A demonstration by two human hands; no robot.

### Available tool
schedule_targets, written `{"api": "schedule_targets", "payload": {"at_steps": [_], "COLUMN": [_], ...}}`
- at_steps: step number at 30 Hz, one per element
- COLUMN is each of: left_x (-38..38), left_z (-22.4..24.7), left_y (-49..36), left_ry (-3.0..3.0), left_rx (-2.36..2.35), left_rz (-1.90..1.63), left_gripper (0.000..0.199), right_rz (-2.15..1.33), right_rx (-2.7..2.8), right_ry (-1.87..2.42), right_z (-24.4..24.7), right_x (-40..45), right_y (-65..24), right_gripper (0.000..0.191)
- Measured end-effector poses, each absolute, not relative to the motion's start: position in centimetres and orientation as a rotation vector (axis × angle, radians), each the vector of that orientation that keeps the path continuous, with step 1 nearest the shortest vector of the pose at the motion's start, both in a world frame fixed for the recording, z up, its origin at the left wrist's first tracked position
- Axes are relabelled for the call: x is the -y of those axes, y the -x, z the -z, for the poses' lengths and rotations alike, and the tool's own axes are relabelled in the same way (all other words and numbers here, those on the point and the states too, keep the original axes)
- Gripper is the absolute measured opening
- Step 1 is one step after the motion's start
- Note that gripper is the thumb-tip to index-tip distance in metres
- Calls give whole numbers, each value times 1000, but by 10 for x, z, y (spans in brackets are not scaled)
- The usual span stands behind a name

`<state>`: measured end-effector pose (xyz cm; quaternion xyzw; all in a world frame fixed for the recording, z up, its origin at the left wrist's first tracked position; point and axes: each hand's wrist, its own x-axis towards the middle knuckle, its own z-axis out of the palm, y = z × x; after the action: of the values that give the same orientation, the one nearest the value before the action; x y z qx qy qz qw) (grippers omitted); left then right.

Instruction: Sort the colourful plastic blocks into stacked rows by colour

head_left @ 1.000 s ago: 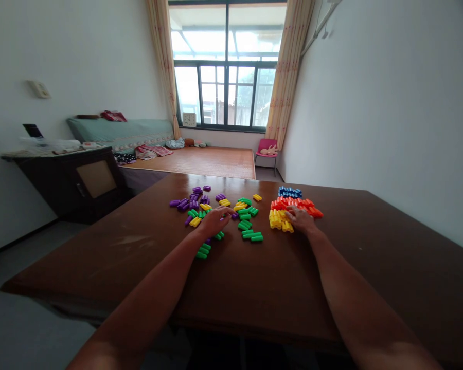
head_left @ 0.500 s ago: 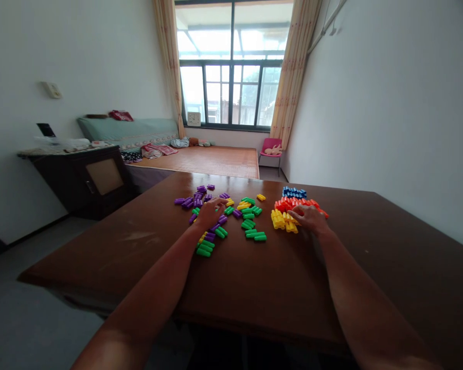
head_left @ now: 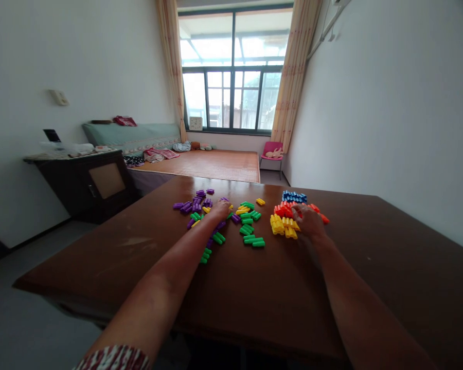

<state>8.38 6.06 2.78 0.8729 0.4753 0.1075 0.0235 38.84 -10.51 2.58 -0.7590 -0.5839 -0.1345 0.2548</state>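
My left hand [head_left: 220, 209] reaches into the loose, mixed plastic pieces at the middle left. Its fingertips are closed together at a yellow piece [head_left: 230, 207], mostly hidden by the fingers. Purple pieces [head_left: 185, 207] and green pieces [head_left: 248, 230] lie scattered around it, each shaped like short joined tubes. My right hand [head_left: 307, 220] is over the sorted pieces at the right, its thumb and fingers curved but apart. Just below its fingertips stand stacked yellow pieces [head_left: 278, 224]. Behind these are orange-red pieces [head_left: 283, 208], partly covered by the hand.
Blue pieces [head_left: 294, 197] form a group at the back right of the brown table [head_left: 139, 246]. A lone yellow piece [head_left: 260, 201] lies between the groups. Beyond are a bed [head_left: 216, 162], a pink chair [head_left: 272, 151] and a dark cabinet [head_left: 77, 177].
My left hand has moved right and closed at the yellow piece. The right hand has lifted slightly off the yellow stack, its fingers spreading. The view has tilted up a little.
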Motion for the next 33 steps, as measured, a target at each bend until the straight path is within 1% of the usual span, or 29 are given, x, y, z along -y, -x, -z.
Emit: {"api": "schedule_targets", "payload": {"at_steps": [5,11,13,17,21,23,26,30,33], "left_x": [-69,-69,-69,-68,-59,-50,-31,-2,15], "left_z": [-31,-36,-37,-41,-48,-52,-53,-41,-30], "left_y": [-87,-73,-69,-62,-57,-60,-76,-107,-122], "left_ry": [-2587,-2412,-2368,-2370,-2401,-2380,-2127,-1822,-1826], "left_rx": [-1707,-1881,-1888,-1825,-1753,-1654,-1313,-895,-768], "left_rz": [-288,-248,-262,-319,-435,-549,-756,-841,-871], "left_gripper": [30,44,44,38,38,31,18,20,22], "right_rz": [378,327,324,320,306,251,34,-277,-352], "right_rx": [1609,1639,1653,1686,1662,1625,1619,1724,1799], "right_ry": [2024,1992,1986,1982,1902,1813,1639,1396,1303], "right_z": [-26,-28,-28,-28,-29,-32,-36,-39,-39], "right_x": [105,105,105,105,103,102,100,99,98], "right_y": [-386,-379,-377,-377,-374,-368,-350,-314,-301], "right_gripper": [29,28,28,26,28,28,30,38,37]}}
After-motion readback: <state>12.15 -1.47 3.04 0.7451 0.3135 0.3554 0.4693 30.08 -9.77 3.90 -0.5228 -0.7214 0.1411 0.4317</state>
